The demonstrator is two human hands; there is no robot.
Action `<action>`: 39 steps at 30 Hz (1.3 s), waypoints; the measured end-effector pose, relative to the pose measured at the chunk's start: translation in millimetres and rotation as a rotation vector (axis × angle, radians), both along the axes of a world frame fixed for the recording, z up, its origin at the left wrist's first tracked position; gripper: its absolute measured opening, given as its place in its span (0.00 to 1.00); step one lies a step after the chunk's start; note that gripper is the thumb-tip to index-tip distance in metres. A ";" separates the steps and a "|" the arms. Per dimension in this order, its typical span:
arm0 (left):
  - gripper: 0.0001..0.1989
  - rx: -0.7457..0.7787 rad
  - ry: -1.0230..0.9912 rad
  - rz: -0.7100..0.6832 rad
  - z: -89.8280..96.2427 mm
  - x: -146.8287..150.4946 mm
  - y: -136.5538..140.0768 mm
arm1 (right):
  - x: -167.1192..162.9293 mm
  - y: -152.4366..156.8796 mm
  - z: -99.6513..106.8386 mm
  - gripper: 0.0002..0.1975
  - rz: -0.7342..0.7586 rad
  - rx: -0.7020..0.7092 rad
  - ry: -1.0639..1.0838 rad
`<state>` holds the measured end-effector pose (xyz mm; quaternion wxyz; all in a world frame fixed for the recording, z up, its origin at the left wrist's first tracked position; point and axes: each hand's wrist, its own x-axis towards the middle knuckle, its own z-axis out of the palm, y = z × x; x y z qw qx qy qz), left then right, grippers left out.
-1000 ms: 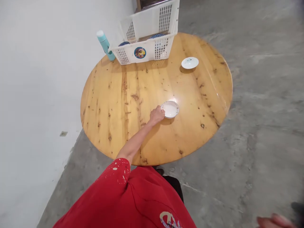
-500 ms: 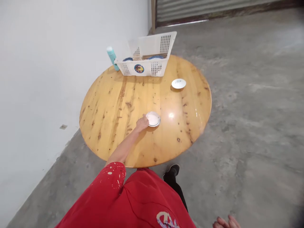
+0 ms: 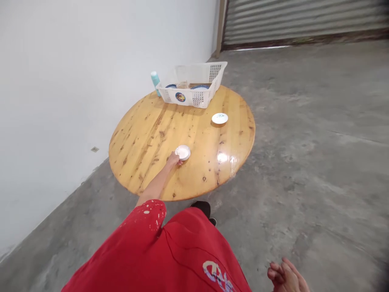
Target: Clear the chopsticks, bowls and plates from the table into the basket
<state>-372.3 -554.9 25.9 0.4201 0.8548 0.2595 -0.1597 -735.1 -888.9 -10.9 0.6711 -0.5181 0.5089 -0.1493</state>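
Note:
At its left rim, my left hand [image 3: 173, 159] grips a small stack of round white plates [image 3: 183, 152], fingers partly under the edge. The stack is over the near middle of the round wooden table [image 3: 142, 140]; whether it touches the wood I cannot tell. Another white plate [image 3: 219, 118], with a small printed mark, lies farther back on the right. Off to the lower right, away from the table, my right hand [image 3: 287, 275] hangs beside my body with loosely curled fingers and nothing visible in them.
A white plastic basket [image 3: 191, 97] stands at the table's back edge, holding blue-rimmed dishes [image 3: 200, 87] and other items partly hidden by its wall. Beside it is a light-blue bottle [image 3: 155, 82]. A white wall [image 3: 75, 81] runs along the left; concrete floor [image 3: 304, 134] lies to the right.
The view has shifted as my body moved. My left hand keeps its grip on the plates' left edge. My right hand has come further into view at the lower right.

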 end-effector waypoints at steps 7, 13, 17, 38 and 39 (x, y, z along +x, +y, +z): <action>0.20 0.030 -0.010 0.132 -11.5 2.1 -8.1 | 47.2 -17.9 21.7 0.20 0.111 0.073 0.077; 0.19 -0.007 -0.030 0.219 -17.5 3.7 -9.0 | 97.0 -52.8 7.5 0.27 0.391 -0.013 0.115; 0.16 -0.063 -0.015 0.311 -19.8 3.5 -10.4 | 157.6 -83.4 6.2 0.29 0.558 -0.076 0.102; 0.11 -0.288 -0.161 0.276 0.7 125.8 -136.3 | 349.8 -99.2 36.9 0.30 0.894 -0.048 0.111; 0.11 -0.274 -0.167 0.255 1.6 137.3 -146.3 | 361.4 -99.4 39.1 0.30 0.912 -0.072 0.092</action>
